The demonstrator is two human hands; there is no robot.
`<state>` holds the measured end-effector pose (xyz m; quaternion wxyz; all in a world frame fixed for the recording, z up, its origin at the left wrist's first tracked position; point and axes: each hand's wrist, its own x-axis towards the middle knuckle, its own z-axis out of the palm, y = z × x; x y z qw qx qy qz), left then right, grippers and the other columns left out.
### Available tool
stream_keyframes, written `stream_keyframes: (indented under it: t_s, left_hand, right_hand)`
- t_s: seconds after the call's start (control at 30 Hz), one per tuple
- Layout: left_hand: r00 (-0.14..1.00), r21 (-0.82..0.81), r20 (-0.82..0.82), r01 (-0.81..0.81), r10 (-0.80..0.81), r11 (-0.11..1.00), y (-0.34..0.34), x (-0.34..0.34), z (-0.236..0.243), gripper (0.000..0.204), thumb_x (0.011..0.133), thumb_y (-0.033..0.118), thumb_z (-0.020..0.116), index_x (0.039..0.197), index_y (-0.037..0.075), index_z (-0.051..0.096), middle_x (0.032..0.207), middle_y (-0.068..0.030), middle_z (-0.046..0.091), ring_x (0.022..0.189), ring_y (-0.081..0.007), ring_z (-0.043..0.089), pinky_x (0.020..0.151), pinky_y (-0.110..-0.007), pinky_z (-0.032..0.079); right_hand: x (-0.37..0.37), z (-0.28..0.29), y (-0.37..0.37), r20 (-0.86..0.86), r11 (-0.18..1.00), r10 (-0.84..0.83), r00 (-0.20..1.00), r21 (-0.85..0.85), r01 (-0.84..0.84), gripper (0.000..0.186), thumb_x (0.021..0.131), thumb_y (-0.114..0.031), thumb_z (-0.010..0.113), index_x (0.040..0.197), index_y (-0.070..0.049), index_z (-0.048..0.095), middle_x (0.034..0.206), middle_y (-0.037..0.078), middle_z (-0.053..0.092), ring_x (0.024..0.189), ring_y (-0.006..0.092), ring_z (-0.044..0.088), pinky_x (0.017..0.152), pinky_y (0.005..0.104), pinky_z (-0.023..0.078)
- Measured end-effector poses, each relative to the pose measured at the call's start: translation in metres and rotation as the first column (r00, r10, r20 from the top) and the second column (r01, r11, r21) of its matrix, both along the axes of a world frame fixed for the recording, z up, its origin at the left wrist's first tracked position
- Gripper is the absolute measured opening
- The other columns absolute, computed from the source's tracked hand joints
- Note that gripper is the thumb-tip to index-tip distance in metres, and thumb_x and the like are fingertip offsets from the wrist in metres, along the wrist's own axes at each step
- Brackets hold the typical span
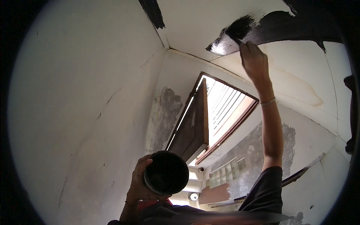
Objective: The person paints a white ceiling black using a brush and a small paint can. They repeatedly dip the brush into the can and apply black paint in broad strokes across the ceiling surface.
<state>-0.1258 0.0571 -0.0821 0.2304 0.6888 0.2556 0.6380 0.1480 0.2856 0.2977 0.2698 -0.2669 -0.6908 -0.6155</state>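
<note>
Left hand (138, 182) at 6 o'clock, fingers wrapped around black can (167, 183). Bare wall (82, 112) fills 9 o'clock. Right hand (255, 62) at 1 o'clock, closed on brush (237, 37), mostly hidden, at black patch (277, 26) edge; ceiling (187, 22) unpainted leftward.

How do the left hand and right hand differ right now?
The left hand is low near the chest, wrapped around a round dark paint container; the right hand is raised overhead at the white ceiling, pressed to the wet black painted patch. Only the right wrist wears a bracelet. Both are bare.
</note>
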Motion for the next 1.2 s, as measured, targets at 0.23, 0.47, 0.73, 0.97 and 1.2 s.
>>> stream_keyframes:
  t_s: [0.23,0.47,0.73,0.97,1.2]
  left_hand:
    - [0.991,-0.236,0.134,0.031,0.001,0.971,-0.001,-0.004,-0.013,0.129,0.041,0.036,0.105,0.149,0.018,0.037,0.144,-0.0196,0.049,0.131,-0.0371,0.054,0.110,-0.049,0.046]
    - [0.996,-0.045,0.090,-0.015,0.019,0.999,0.000,-0.007,-0.003,0.124,0.042,0.040,0.104,0.146,0.016,0.040,0.140,-0.0224,0.052,0.130,-0.0401,0.055,0.108,-0.049,0.047]
    - [0.999,-0.014,-0.019,-0.028,0.028,0.999,-0.001,-0.009,0.004,0.138,0.039,0.040,0.106,0.153,0.018,0.032,0.144,-0.0223,0.047,0.133,-0.0392,0.051,0.112,-0.049,0.043]
    - [0.999,0.015,0.042,-0.024,0.023,1.000,0.005,0.002,0.009,0.122,0.042,0.040,0.103,0.145,0.013,0.044,0.136,-0.0233,0.056,0.128,-0.0410,0.055,0.106,-0.050,0.046]
    - [0.999,-0.053,0.043,0.031,-0.029,0.998,0.006,0.007,0.011,0.122,0.042,0.041,0.103,0.144,0.013,0.044,0.137,-0.0225,0.056,0.129,-0.0416,0.054,0.107,-0.050,0.045]
  right_hand:
    - [0.024,0.011,-0.089,-0.039,0.945,0.089,0.995,0.318,-0.072,0.015,0.090,-0.010,0.075,0.103,-0.005,0.072,0.086,0.008,0.068,0.074,0.0212,0.068,0.063,0.0312,0.058]
    - [-0.002,-0.003,-0.073,0.007,0.987,0.141,0.990,0.078,-0.141,0.009,0.090,-0.005,0.071,0.099,-0.004,0.069,0.077,0.008,0.059,0.068,0.0220,0.063,0.058,0.0357,0.054]
    - [0.030,0.058,-0.145,0.032,0.895,0.040,0.999,0.443,-0.050,0.018,0.088,-0.020,0.079,0.102,-0.010,0.075,0.097,0.003,0.076,0.068,0.0099,0.068,0.053,0.0225,0.054]
    - [0.010,0.036,-0.167,0.081,0.959,0.104,0.991,0.255,-0.121,0.015,0.090,-0.015,0.077,0.104,-0.009,0.074,0.090,0.004,0.075,0.068,0.0109,0.069,0.053,0.0231,0.055]
    - [0.022,0.085,-0.174,0.178,0.911,-0.019,0.984,0.409,-0.057,0.019,0.087,-0.019,0.081,0.102,-0.008,0.075,0.095,0.002,0.076,0.063,0.0063,0.064,0.052,0.0206,0.051]
